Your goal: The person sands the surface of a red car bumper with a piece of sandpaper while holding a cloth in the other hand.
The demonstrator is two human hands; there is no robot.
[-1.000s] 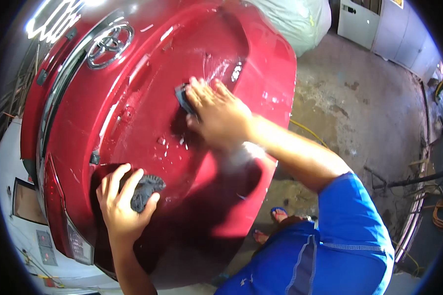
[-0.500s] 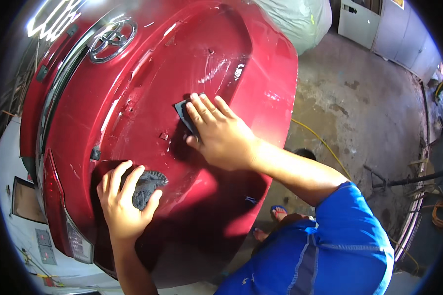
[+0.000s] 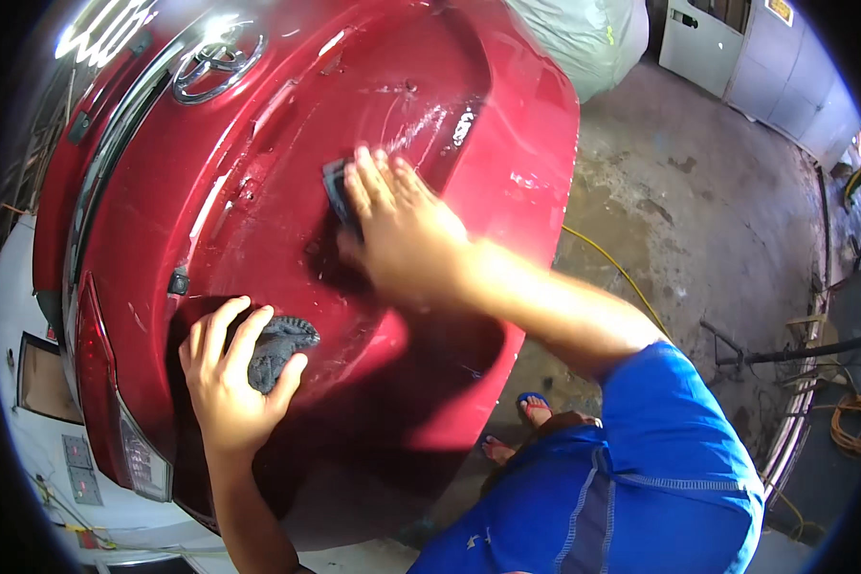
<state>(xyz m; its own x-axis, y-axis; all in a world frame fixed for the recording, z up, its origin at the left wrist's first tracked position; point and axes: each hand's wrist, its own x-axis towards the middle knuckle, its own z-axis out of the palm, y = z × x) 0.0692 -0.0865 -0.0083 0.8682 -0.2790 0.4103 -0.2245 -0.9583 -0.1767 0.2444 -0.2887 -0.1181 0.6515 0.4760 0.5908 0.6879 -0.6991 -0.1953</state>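
Observation:
My right hand [image 3: 402, 225], a little blurred, presses flat on the red trunk lid [image 3: 287, 230] of a car. Beneath its fingers is a dark grey sheet of sandpaper [image 3: 338, 191], with one edge sticking out on the left. The wet-looking panel around it has pale scuffs and small holes. Nearer to me on the left, my left hand [image 3: 234, 387] leans on the same panel. Its fingers and thumb curve round a bunched dark grey knitted cloth [image 3: 275, 354] with a ribbed edge, part of it hidden by the hand.
A chrome emblem [image 3: 218, 65] and a tail light [image 3: 139, 445] sit on the car's left part. A pale cover [image 3: 593, 38] drapes something beyond. Rightward, a yellow hose [image 3: 622, 273] crosses the stained concrete floor [image 3: 689, 210]. Metal stands and an orange coil [image 3: 849, 421] line the right edge.
My right hand has slid with the sandpaper a short way up and left over the panel. My left hand stays by the cloth; the whole view has shifted slightly.

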